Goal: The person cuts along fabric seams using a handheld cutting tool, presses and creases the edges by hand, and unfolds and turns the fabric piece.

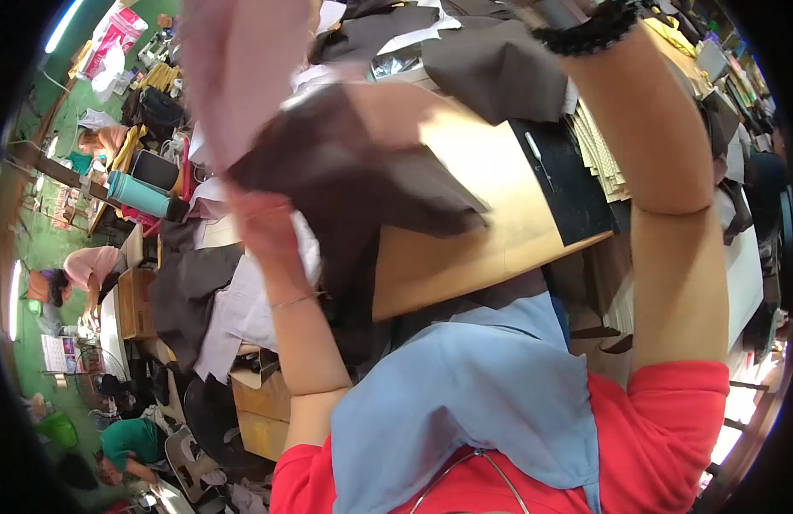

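Note:
My left hand [264,224], blurred by motion, is closed on a piece of dark brown fabric [328,163] that hangs over the tan board [474,257]. A pale pinkish cloth [242,77], also smeared, rises just beyond that hand; whether the hand holds it too I cannot tell. At the top edge my right hand [561,12] is partly cut off and blurred, so its fingers do not show clearly. Near it lies another dark fabric piece [495,73]. A black band circles the right wrist.
A thin white-handled tool [535,150] lies on a black surface beside a stack of cream pieces [595,146]. Dark and white cloth [238,317] is heaped at left, near a teal bottle [140,194]. Several people work at tables further left.

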`<state>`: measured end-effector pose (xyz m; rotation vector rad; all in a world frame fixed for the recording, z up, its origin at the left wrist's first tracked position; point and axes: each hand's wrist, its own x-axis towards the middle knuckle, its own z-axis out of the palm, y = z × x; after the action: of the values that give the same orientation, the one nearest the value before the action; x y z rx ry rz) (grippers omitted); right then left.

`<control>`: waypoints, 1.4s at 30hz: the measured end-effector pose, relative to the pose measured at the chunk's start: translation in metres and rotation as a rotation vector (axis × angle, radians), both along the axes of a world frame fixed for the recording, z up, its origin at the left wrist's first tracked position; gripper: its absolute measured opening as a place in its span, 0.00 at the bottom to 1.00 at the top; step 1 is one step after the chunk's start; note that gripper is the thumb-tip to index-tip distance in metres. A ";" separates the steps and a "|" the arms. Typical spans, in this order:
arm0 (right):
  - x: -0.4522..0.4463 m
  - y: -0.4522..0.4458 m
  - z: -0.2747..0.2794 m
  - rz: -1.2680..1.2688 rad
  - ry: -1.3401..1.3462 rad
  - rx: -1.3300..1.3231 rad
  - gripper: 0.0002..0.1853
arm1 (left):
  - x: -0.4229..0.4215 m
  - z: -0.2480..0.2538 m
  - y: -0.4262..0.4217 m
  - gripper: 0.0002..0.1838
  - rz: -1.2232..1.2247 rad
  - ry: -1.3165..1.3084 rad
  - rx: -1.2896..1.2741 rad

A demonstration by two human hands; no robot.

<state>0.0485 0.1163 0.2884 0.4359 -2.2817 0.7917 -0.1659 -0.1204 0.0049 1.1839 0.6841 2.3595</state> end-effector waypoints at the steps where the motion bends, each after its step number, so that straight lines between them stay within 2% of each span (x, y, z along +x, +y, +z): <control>1: -0.007 -0.008 -0.013 0.058 0.017 -0.061 0.14 | 0.042 0.052 0.004 0.29 0.431 -0.074 0.009; 2: -0.013 -0.016 -0.025 0.114 0.036 -0.123 0.14 | 0.084 0.104 0.008 0.30 0.875 -0.194 -0.086; 3: -0.015 -0.024 -0.036 0.170 0.054 -0.186 0.13 | 0.102 0.132 0.002 0.29 1.160 -0.228 -0.135; 5: -0.011 -0.039 -0.053 0.282 0.091 -0.316 0.12 | 0.118 0.165 -0.025 0.27 1.361 0.104 -0.079; 6: 0.006 -0.052 -0.058 0.358 -0.014 -0.457 0.13 | 0.126 0.177 -0.036 0.26 1.433 0.311 -0.035; 8: 0.031 -0.067 -0.071 0.530 -0.167 -0.690 0.15 | 0.139 0.198 -0.044 0.24 1.425 0.664 -0.045; 10: 0.032 -0.068 -0.097 0.559 -0.118 -0.798 0.15 | 0.149 0.220 -0.040 0.22 1.363 0.955 -0.110; 11: 0.033 -0.068 -0.110 0.574 -0.092 -0.851 0.15 | 0.149 0.232 -0.038 0.21 1.318 1.056 -0.171; 12: 0.050 -0.057 -0.116 0.535 -0.217 -0.931 0.15 | 0.147 0.242 -0.036 0.20 1.259 1.139 -0.251; 13: 0.065 -0.045 -0.120 0.495 -0.345 -1.000 0.15 | 0.139 0.251 -0.033 0.20 1.184 1.176 -0.389; 14: 0.067 -0.031 -0.139 0.378 -0.338 -1.036 0.18 | 0.125 0.252 -0.023 0.19 1.094 1.153 -0.583; 16: 0.067 0.003 -0.200 0.158 -0.281 -1.083 0.23 | 0.084 0.216 0.014 0.17 0.892 1.044 -1.009; 17: 0.070 0.019 -0.223 -0.028 -0.326 -1.101 0.24 | 0.055 0.175 0.039 0.16 0.791 1.018 -1.175; 18: 0.075 0.029 -0.242 -0.177 -0.371 -1.064 0.25 | 0.031 0.119 0.064 0.15 0.713 1.019 -1.261; 19: 0.082 0.041 -0.261 -0.330 -0.413 -1.022 0.25 | 0.016 0.061 0.086 0.16 0.775 1.222 -1.288; 20: 0.091 0.056 -0.284 -0.383 -0.455 -0.932 0.26 | 0.017 0.011 0.100 0.21 0.814 1.274 -1.370; 21: 0.098 0.069 -0.306 -0.438 -0.497 -0.842 0.27 | 0.043 -0.004 0.113 0.24 0.767 1.256 -1.531; 22: 0.104 0.075 -0.321 -0.554 -0.478 -0.698 0.27 | 0.051 -0.032 0.120 0.26 0.858 1.314 -1.367; 23: 0.111 0.074 -0.323 -0.553 -0.477 -0.764 0.28 | 0.064 -0.037 0.126 0.26 0.873 1.321 -1.243; 25: 0.120 0.078 -0.326 -0.650 -0.531 -0.620 0.28 | 0.095 -0.040 0.129 0.28 0.891 1.330 -1.014; 27: 0.121 0.078 -0.322 -0.643 -0.521 -0.709 0.29 | 0.116 -0.035 0.114 0.29 0.710 1.339 -1.009; 28: 0.124 0.082 -0.317 -0.661 -0.623 -0.674 0.29 | 0.122 -0.032 0.108 0.29 0.624 1.347 -0.996; 31: 0.121 0.076 -0.303 -0.317 -0.377 -1.405 0.28 | 0.120 -0.036 0.094 0.30 0.624 1.307 -0.995; 32: 0.128 0.079 -0.299 -0.148 -0.348 -1.479 0.28 | 0.121 -0.032 0.093 0.29 0.657 1.296 -0.972; 34: 0.127 0.065 -0.286 -0.047 -0.291 -1.492 0.31 | 0.125 -0.022 0.089 0.28 0.717 1.277 -0.927; 35: 0.126 0.063 -0.286 -0.010 -0.281 -1.468 0.31 | 0.121 -0.025 0.092 0.27 0.646 1.195 -0.950; 37: 0.108 0.047 -0.300 0.157 0.008 -1.673 0.31 | 0.104 -0.036 0.110 0.25 0.510 1.024 -0.983; 38: 0.099 0.039 -0.303 0.110 -0.048 -1.751 0.32 | 0.095 -0.046 0.117 0.23 0.570 1.064 -1.049; 41: 0.089 0.010 -0.338 0.000 -0.218 -1.881 0.33 | 0.086 -0.035 0.131 0.21 0.548 1.201 -1.211; 42: 0.085 0.001 -0.335 -0.030 -0.322 -1.794 0.32 | 0.085 -0.028 0.134 0.20 0.464 1.163 -1.272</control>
<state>0.1333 0.1170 -0.0463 -0.5908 -0.9669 2.4520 -0.0807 0.0136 -0.0228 1.6030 2.4511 0.6656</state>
